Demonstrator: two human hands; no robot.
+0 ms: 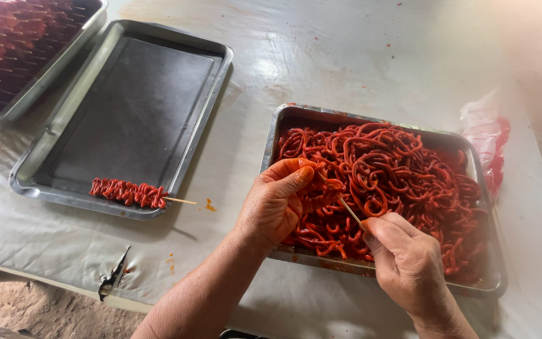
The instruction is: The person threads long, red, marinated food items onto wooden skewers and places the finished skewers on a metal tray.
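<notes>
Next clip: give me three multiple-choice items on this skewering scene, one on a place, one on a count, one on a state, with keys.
1. Where does the finished skewer lie?
A. On the near rim of the almost empty tray
B. Inside the tray of red strips
C. On the plastic bag

2. How many metal trays show?
A. One
B. Two
C. Three

3. What does the right hand hold?
A. Nothing
B. A thin wooden stick
C. A knife

Key: 1 A, the skewer rests across that tray's front edge. 2 C, the tray of red strips, the almost empty tray and a filled tray at top left. 3 B, the stick points toward the left hand, which pinches a red strip.
</notes>
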